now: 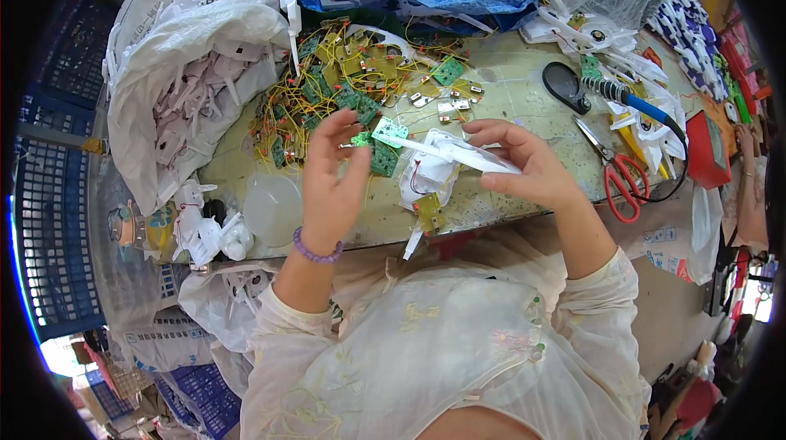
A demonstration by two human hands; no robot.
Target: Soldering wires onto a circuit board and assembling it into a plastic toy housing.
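The right hand (524,163) pinches a white plastic part (485,159) between thumb and fingers at its broad end, over the near side of the table (503,80); its narrow arm points left toward a bright green circuit board (391,132). The part appears light, stiff and rather smooth, so a modest pinch on the broad body should suffice; the slender arm looks the likelier place to snap. The left hand (334,182) is half-curled and appears to hold nothing; whether its fingertips touch the boards beneath cannot be told. Just below the held part lies a white casing (430,182) with thin red wires, which seem fragile and best left unpulled. Beyond spreads a heap of wired boards (348,72); scissors (624,186) lie to the right.
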